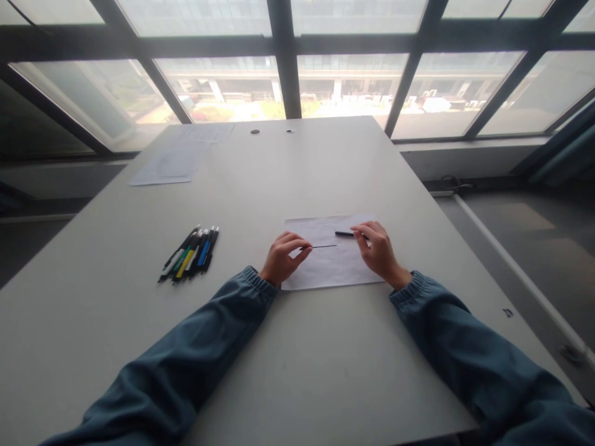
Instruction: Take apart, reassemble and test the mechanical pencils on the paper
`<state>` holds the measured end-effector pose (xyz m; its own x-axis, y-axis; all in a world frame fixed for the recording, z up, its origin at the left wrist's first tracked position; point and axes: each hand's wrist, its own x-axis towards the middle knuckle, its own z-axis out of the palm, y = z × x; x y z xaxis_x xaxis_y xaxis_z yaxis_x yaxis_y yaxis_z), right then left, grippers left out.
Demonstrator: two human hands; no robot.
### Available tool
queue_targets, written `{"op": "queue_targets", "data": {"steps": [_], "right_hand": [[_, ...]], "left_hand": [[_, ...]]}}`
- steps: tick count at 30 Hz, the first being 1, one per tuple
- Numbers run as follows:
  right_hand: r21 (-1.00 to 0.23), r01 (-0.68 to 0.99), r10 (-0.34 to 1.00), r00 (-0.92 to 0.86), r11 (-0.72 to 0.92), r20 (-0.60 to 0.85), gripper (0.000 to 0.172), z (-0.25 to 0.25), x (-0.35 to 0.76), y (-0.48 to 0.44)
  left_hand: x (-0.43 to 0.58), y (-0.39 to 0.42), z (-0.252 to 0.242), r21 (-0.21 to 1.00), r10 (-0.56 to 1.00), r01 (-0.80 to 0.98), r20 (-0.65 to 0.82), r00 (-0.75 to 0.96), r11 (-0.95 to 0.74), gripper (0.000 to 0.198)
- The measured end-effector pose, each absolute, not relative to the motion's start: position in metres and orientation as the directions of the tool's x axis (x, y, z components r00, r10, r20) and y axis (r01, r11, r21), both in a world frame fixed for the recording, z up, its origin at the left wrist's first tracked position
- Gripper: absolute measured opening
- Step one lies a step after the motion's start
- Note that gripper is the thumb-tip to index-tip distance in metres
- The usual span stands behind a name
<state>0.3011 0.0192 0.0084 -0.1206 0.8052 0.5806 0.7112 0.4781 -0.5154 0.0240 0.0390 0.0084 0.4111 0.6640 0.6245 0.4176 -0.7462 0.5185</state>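
Between the thumb and fingertips of my left hand [284, 257] is a thin dark pen refill [324, 246], pointing right. My right hand [379, 253] pinches a black pen barrel [343, 233], whose free end points left, a little farther back than the refill. The two pieces are apart. Both hands are over a white sheet of paper [332, 272] lying on the table. The barrel's right end is hidden by my right fingers.
Left of my hands lies a bunch of several pens [190, 255] in black, white, green, yellow and blue. More paper sheets [171, 162] rest at the far left of the white table [297, 179]. Two round holes [255, 132] are near its far edge, before the windows.
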Motion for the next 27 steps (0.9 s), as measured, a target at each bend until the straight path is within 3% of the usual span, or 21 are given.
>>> {"op": "queue_targets", "data": {"steps": [6,10,21,27], "right_hand": [[-0.442,0.625,0.746,-0.380,0.643,0.547,0.016,0.011,0.282,0.005],[-0.415,0.616,0.728,-0.434,0.670,0.531,0.011,0.006,0.278,0.005],[-0.437,0.650,0.764,-0.381,0.622,0.521,0.014,0.005,0.281,0.006],[-0.465,0.761,0.832,-0.172,0.452,0.528,0.012,0.003,0.290,0.010]], "left_hand": [[0.024,0.038,0.008,0.487,0.631,0.403,0.629,0.454,-0.775,0.005],[0.023,0.039,0.007,0.489,0.623,0.386,0.624,0.472,-0.782,0.005],[0.021,0.040,0.004,0.476,0.671,0.475,0.581,0.461,-0.740,0.010],[0.018,0.043,-0.002,0.483,0.726,0.558,0.569,0.386,-0.675,0.015]]}}
